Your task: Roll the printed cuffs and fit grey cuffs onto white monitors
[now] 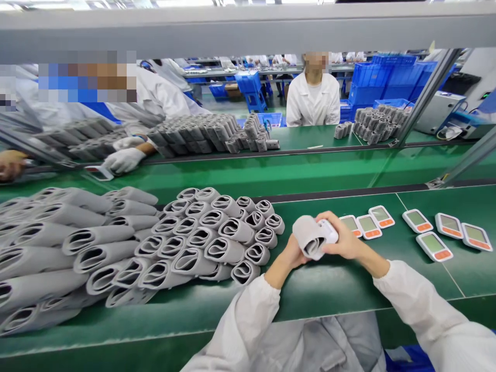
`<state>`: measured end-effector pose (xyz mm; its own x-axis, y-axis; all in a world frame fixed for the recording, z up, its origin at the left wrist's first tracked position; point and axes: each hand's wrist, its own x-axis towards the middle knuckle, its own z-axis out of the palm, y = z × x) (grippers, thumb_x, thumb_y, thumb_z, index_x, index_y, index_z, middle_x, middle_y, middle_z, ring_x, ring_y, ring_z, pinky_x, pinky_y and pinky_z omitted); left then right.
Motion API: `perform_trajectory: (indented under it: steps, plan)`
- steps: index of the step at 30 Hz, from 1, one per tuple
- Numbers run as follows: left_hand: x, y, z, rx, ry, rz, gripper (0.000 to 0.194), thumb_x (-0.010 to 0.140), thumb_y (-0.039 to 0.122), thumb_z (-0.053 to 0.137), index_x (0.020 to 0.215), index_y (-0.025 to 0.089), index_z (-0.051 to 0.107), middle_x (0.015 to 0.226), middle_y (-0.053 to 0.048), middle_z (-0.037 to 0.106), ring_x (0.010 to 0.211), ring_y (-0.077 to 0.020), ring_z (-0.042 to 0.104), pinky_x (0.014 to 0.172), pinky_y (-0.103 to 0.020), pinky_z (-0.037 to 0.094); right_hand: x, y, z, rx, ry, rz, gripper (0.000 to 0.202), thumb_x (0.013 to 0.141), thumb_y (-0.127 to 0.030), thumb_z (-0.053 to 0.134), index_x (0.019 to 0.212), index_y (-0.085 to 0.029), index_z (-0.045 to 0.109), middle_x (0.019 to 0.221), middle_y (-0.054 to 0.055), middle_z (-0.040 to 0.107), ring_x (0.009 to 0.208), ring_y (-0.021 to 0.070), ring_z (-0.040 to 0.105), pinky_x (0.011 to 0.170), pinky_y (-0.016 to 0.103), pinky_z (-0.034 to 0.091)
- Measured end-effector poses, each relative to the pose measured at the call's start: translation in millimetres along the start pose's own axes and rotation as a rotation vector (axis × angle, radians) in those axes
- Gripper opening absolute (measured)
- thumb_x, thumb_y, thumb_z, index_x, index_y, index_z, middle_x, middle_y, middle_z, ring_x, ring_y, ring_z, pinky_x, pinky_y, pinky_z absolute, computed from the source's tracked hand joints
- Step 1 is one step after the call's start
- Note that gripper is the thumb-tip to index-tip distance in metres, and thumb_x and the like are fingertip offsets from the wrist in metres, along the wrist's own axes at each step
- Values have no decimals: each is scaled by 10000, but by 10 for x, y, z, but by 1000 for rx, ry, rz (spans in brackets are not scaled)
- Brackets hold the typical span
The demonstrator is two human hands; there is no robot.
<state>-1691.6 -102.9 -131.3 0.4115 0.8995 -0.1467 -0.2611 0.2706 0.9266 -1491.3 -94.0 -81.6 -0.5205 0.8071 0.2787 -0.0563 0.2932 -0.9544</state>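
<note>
My left hand (293, 251) is closed round a rolled grey cuff (308, 233), its open end turned toward me. In my right hand (346, 236) is a small white device (328, 231), gripped between thumb and fingers and pressed against the cuff's right side. Whether the two are joined is hidden by my fingers. Just beyond my right hand lie white monitors with grey screens and orange buttons, one of them a monitor (369, 226) close to my wrist. Left of my hands, many rolled grey cuffs (225, 250) are stacked on their sides.
Several more monitors (434, 245) lie on the green bench (333, 294) at right. A green conveyor belt (240, 173) runs behind it. Across it, a co-worker's gloved hand (126, 160) is beside another monitor. More cuffs (194, 134) are piled there, and a metal post (430, 95) rises at right.
</note>
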Motion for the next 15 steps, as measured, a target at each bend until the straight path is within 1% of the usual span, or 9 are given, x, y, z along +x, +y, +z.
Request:
perform_trajectory:
  steps: [1, 3, 5, 6, 8, 9, 11, 12, 15]
  plan:
    - [40, -2, -2, 7, 65, 41, 646, 965, 838, 563, 950, 195, 626, 602, 9, 569, 437, -122, 458, 418, -247, 312, 86, -46, -51, -70, 82, -12, 764, 774, -675, 956, 1345, -279, 639, 1290, 86, 656, 1123, 274, 648, 1005, 410, 550]
    - [103, -3, -4, 64, 177, 138, 657, 1005, 842, 477, 1037, 202, 623, 774, -42, 681, 591, -155, 593, 518, -263, 422, 371, -67, -251, -220, 270, -24, 734, 778, -654, 944, 1319, -276, 624, 1280, 91, 663, 1128, 287, 657, 1015, 429, 570]
    - [125, -4, 9, 136, 243, 220, 589, 969, 774, 643, 1105, 201, 660, 1068, -122, 772, 935, -228, 728, 775, -343, 584, 767, 39, -559, -358, 472, 41, 696, 820, -609, 899, 1335, -262, 585, 1247, 78, 672, 1106, 270, 670, 1019, 421, 583]
    - [120, -6, 21, 191, 253, 257, 560, 908, 695, 781, 1150, 199, 688, 1253, -160, 770, 1164, -280, 723, 973, -415, 602, 980, 131, -737, -450, 572, 123, 685, 839, -573, 879, 1353, -255, 558, 1210, 63, 681, 1073, 255, 680, 1004, 407, 592]
    - [97, -16, 55, 398, 221, 316, 686, 773, 521, 959, 1320, 193, 706, 1616, -217, 621, 1557, -392, 524, 1299, -578, 433, 1389, 346, -1108, -617, 753, 262, 686, 818, -500, 889, 1337, -222, 537, 1217, 71, 687, 1102, 254, 687, 1067, 412, 579]
    - [86, -25, 72, 544, 179, 327, 808, 743, 471, 990, 1431, 188, 674, 1740, -240, 504, 1667, -437, 396, 1370, -647, 325, 1571, 449, -1287, -651, 807, 287, 700, 807, -452, 895, 1344, -198, 525, 1277, 106, 671, 1175, 274, 671, 1129, 436, 553]
    - [85, -51, 94, 855, 75, 322, 993, 772, 450, 991, 1617, 183, 545, 1854, -270, 322, 1750, -487, 242, 1399, -740, 215, 1883, 623, -1609, -715, 906, 339, 702, 790, -367, 889, 1348, -163, 514, 1386, 178, 622, 1315, 315, 622, 1224, 468, 490]
    - [95, -67, 97, 974, 32, 313, 1030, 808, 453, 975, 1672, 187, 482, 1867, -274, 292, 1753, -495, 239, 1392, -761, 223, 2014, 696, -1745, -739, 948, 362, 707, 792, -349, 880, 1359, -153, 507, 1429, 207, 596, 1362, 331, 600, 1250, 482, 466]
    - [147, -122, 75, 1101, 18, 326, 966, 909, 386, 904, 1716, 198, 409, 1817, -249, 412, 1691, -464, 381, 1368, -726, 328, 2329, 905, -2027, -791, 1035, 430, 745, 809, -359, 866, 1411, -149, 480, 1515, 252, 542, 1431, 366, 566, 1283, 522, 429]
